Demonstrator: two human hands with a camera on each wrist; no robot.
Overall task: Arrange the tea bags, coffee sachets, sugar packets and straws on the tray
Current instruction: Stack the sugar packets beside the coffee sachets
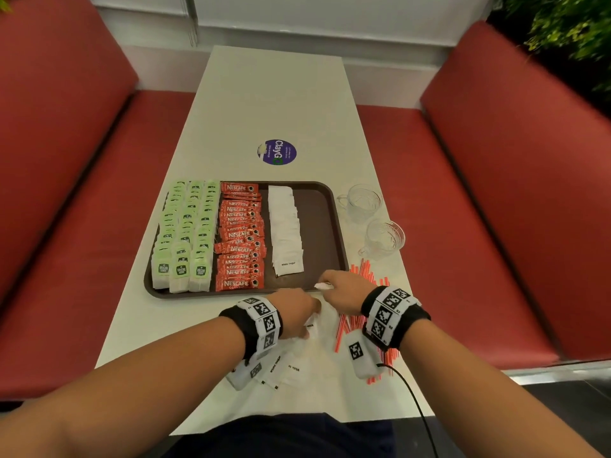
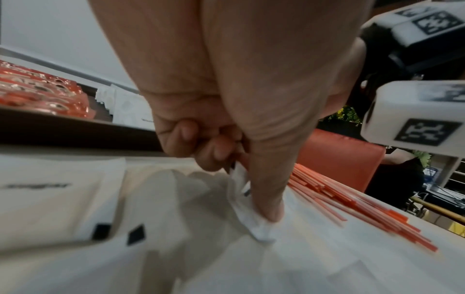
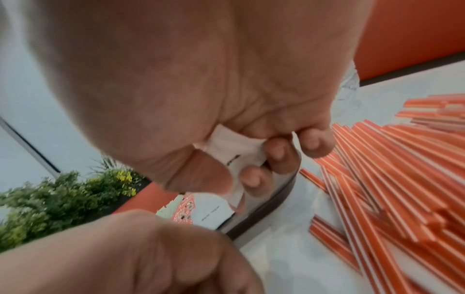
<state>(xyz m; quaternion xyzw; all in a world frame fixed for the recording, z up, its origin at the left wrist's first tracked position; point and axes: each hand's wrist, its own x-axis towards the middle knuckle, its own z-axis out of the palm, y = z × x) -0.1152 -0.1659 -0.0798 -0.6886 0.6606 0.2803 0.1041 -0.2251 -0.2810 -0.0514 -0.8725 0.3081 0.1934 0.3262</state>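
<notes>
Head view: the brown tray point(image 1: 334, 226) is carrying green tea bags point(image 1: 185, 236), red Nescafe sachets point(image 1: 240, 236) and white sugar packets point(image 1: 285, 231) reading "White Sugar"; two glass cups point(image 1: 373, 216) are standing beside it. Left wrist view: the left hand point(image 2: 226, 99) is pinching a loose packet point(image 2: 251, 222) off the table point(image 2: 314, 258), near the straws point(image 2: 352, 202). Right wrist view: the right hand point(image 3: 214, 89) is gripping a sugar packet point(image 3: 234, 151) over the tray's near edge.
</notes>
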